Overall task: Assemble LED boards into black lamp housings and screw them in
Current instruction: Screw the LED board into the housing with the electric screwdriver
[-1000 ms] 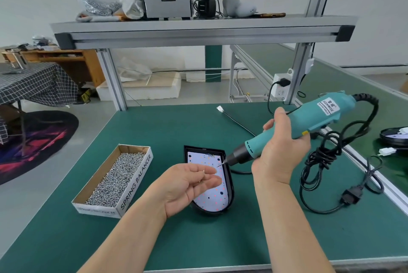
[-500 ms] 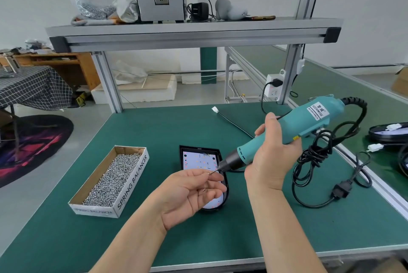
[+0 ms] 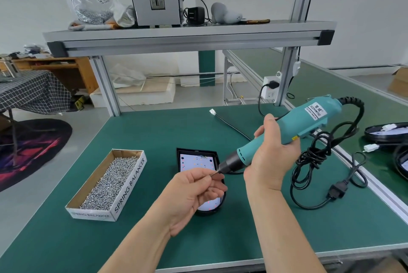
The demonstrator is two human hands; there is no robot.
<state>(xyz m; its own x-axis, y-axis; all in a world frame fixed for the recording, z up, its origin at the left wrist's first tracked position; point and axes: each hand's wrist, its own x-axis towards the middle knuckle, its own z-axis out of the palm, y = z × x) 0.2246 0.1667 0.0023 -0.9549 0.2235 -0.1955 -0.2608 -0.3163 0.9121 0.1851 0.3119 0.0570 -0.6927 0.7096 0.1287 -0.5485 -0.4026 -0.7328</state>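
A black lamp housing (image 3: 180, 158) lies on the green bench with a white LED board (image 3: 195, 161) inside it. My left hand (image 3: 194, 193) hovers over its near half, palm up, fingers pinching a small screw against the driver's bit. My right hand (image 3: 272, 158) grips a teal electric screwdriver (image 3: 293, 127), tilted with its bit pointing down-left into my left fingertips. The near part of the housing is hidden behind my left hand.
A cardboard box of screws (image 3: 110, 184) sits left of the housing. The screwdriver's coiled black cord and plug (image 3: 320, 169) lie on the right. More lamp housings (image 3: 385, 133) sit on the neighbouring bench. A white-tipped cable (image 3: 229, 122) lies behind. An overhead shelf (image 3: 187, 36) holds a screw bag and devices.
My left hand has risen and closed its fingers on the bit's tip. The screwdriver has stayed pointing down-left. The view shifted slightly.
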